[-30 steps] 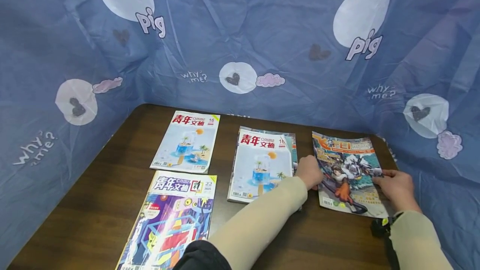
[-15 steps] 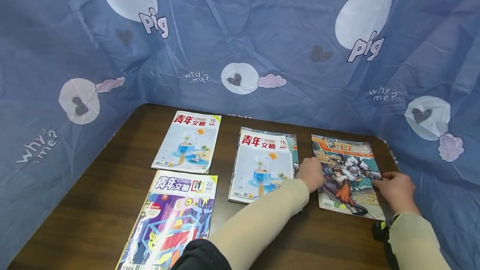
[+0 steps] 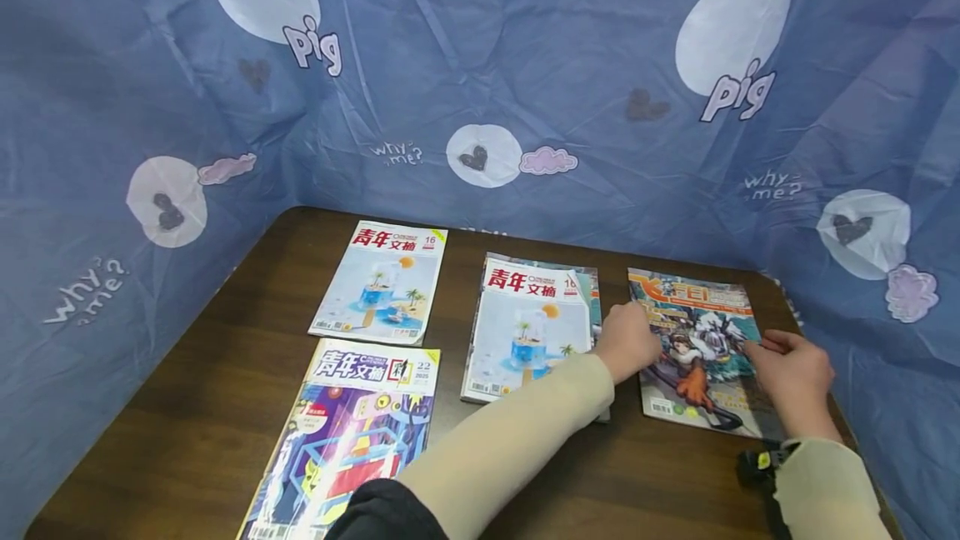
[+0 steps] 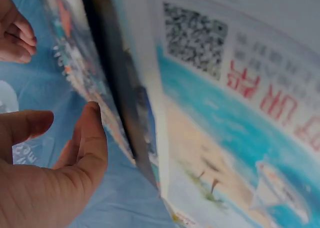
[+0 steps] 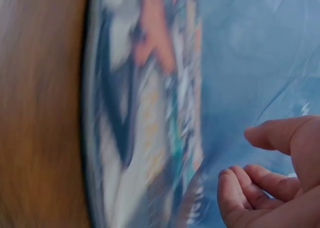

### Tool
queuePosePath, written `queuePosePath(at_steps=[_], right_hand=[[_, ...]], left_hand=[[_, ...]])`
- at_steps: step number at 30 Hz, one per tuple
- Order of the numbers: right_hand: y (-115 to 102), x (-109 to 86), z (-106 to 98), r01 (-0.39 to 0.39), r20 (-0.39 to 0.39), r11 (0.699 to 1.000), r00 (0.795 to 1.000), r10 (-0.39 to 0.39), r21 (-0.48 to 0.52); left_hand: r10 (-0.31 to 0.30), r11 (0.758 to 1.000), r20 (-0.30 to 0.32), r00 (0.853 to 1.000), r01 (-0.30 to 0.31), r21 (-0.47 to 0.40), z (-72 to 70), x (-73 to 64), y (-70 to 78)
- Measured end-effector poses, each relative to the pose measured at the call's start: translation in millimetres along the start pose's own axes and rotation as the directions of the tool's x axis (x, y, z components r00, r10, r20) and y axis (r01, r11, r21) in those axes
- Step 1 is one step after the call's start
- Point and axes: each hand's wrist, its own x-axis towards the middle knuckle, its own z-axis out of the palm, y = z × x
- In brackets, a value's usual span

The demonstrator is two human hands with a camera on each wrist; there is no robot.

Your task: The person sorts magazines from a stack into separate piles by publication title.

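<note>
A comic-style magazine (image 3: 697, 348) with an orange title lies at the right of the table. My left hand (image 3: 630, 342) is over its left edge in the head view. In the left wrist view, a gap shows between the left thumb and loosely bent fingers (image 4: 92, 143), with nothing between them. My right hand (image 3: 797, 373) hovers at the magazine's right edge, and its thumb stands apart from the bent fingers (image 5: 232, 198) in the right wrist view. Left of my left hand, a white magazine (image 3: 517, 332) with a beach picture tops a small stack.
Another white beach magazine (image 3: 382, 282) lies at the back left. In front of it is a colourful purple-titled magazine (image 3: 352, 432), partly covered by my left sleeve. A blue printed cloth (image 3: 375, 90) rises behind and beside the brown table (image 3: 187, 407).
The comic-style magazine has settled flat on the table. My right hand has come off its right edge and risen slightly; my left hand has shifted slightly up and right.
</note>
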Motion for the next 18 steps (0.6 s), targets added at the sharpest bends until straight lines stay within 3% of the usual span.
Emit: queuePosePath(at_steps=[9,18], right_hand=[[-35.8,-24.3,5.1,0.049,0.012,0.993,0.999,-0.051,0.109],[-59.1,-51.3,12.8,0.139,0.053,0.976,0.987,-0.15,0.169]], left_hand=[[0.118,0.978,-0.102,0.988,-0.134,-0.163,-26.3,-17.8,-4.4],[0.149,0.971,-0.138,0.979,-0.171,-0.165,-51.0,-36.5,-11.8]])
